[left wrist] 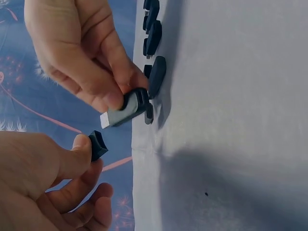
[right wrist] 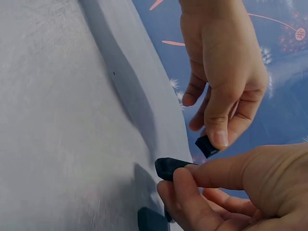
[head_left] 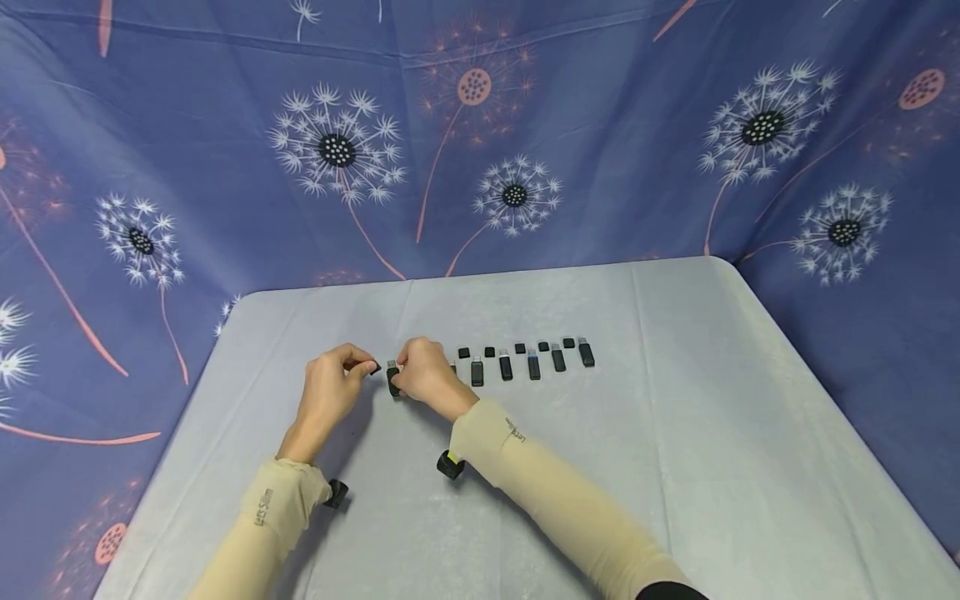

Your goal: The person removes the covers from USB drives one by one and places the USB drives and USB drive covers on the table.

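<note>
Over the left part of the light tablecloth (head_left: 675, 450), my left hand (head_left: 363, 364) pinches a small black cap (head_left: 374, 367) between thumb and forefinger. The cap (left wrist: 97, 145) shows clearly in the left wrist view and again, as the same cap (right wrist: 208, 146), in the right wrist view. My right hand (head_left: 401, 377) grips a black USB drive (head_left: 392, 380) just to the cap's right. The drive's (left wrist: 126, 109) bare metal plug points toward the cap, a short gap apart. In the right wrist view the drive (right wrist: 168, 168) peeks out from my curled fingers.
A row of several black USB drives (head_left: 506, 367) lies to the right of my hands, each with a loose cap (head_left: 490, 352) behind it. A blue dandelion-print backdrop (head_left: 480, 150) hangs behind the table. Wrist cameras (head_left: 450, 464) sit under both forearms.
</note>
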A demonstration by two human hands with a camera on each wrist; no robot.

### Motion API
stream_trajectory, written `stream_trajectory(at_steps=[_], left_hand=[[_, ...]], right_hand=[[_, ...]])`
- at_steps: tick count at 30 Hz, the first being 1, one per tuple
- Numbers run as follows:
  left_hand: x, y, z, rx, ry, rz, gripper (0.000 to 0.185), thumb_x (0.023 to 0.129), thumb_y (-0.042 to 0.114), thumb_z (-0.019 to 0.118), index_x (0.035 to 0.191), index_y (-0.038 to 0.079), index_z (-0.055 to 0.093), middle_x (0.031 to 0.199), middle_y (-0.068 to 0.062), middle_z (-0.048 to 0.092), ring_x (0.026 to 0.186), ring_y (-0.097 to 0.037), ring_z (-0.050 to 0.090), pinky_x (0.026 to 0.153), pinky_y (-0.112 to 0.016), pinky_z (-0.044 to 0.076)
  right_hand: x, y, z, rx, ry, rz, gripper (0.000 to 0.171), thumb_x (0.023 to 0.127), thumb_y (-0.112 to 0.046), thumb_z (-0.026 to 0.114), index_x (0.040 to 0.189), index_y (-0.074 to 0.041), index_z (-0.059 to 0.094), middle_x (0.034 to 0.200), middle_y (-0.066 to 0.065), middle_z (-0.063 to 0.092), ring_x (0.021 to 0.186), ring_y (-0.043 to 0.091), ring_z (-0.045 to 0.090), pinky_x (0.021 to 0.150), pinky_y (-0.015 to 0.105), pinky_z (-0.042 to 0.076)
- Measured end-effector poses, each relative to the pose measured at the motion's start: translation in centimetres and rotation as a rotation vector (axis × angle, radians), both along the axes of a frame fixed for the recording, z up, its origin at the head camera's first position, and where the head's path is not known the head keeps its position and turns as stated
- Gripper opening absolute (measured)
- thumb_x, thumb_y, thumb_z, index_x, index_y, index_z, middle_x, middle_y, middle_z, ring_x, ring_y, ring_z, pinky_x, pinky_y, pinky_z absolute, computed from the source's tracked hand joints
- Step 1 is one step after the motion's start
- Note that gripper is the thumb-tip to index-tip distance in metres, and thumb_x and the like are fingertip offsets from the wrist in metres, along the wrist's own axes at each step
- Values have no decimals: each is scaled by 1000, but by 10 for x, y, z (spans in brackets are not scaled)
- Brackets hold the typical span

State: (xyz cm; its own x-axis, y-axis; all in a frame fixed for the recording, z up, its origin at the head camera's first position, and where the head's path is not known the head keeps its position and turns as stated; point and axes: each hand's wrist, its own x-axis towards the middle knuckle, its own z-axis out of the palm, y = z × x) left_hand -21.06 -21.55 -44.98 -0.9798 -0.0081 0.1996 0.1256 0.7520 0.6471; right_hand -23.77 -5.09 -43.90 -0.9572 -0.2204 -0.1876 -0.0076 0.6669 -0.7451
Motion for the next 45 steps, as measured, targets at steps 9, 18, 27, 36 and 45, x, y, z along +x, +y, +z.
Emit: stream_trajectory(at_steps=[9,18,27,36,45], left_hand=[[1,-3,-3,-5,-9,0,7,96,13,74,97,7,78,93,-12,78,89,-31,72,77,-46,55],[4,-3,0,-12,10,-16,6,95,12,75,96,7,78,91,-10,78,85,-29,72,71,-38,53],[5,2,2,-31,13,-12,4,94,12,76,92,8,79,88,-9,78,80,-26,70,69,-33,50],[-1,0,-1,-21,-15,-51,4,95,10,75,94,7,78,90,-10,78,78,-24,70,65,-33,51],[-5,-3,-7,-59,-29,-66,6,96,9,73,97,5,78,93,-12,78,80,-26,71,67,-39,55]], right_hand=[[-9,-17,-8,170,-22,75,41,87,-2,72,58,-12,46,61,1,44,54,17,41,45,27,34],[-9,-23,-7,208,13,82,25,89,-1,70,67,-7,60,80,10,62,63,20,49,49,28,41],[-10,-27,-6,207,-40,51,15,91,-1,70,76,-4,67,95,15,65,62,20,52,49,29,42],[2,-15,-4,154,47,79,22,92,3,66,73,-6,61,71,8,59,53,17,47,45,27,37],[43,14,13,150,181,227,31,95,-1,64,66,-9,66,64,-1,63,54,7,53,49,18,40]])
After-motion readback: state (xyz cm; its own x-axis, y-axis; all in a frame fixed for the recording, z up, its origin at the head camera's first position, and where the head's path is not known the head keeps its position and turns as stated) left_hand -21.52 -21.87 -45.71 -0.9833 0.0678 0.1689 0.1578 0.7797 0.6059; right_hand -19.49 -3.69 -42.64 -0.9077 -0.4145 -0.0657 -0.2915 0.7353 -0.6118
